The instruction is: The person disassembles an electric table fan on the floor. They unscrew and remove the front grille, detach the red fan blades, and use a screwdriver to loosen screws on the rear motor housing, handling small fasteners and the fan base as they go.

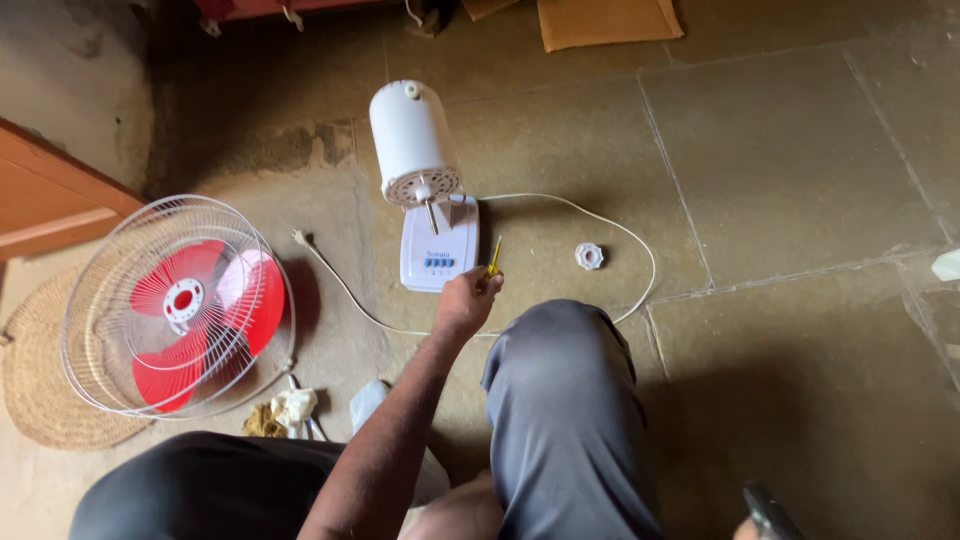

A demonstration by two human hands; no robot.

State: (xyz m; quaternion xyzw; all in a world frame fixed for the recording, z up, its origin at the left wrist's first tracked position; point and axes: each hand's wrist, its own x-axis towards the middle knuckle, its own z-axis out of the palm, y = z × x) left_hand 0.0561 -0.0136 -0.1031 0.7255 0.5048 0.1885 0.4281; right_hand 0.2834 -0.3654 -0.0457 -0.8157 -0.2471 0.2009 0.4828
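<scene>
My left hand point(466, 300) reaches forward, shut on a small yellow-handled screwdriver point(494, 258) that points up beside the white base point(440, 252) of a table fan. The fan's white motor housing point(413, 138) stands on that base with its bare shaft facing me. A white plastic nut point(590, 256) lies on the floor to the right of the base. The wire grille with the red blades point(180, 305) lies apart at the left. Only a sliver of my right hand point(746, 527) shows at the bottom edge, next to a dark object point(771, 511).
The fan's white cord point(628, 238) loops around the base and ends in a plug point(298, 238). A woven mat point(35, 385) lies under the grille, a rag point(292, 408) beside it. My raised grey-clad knee point(560, 400) is in front. Wooden furniture point(50, 195) stands left, cardboard point(605, 20) behind.
</scene>
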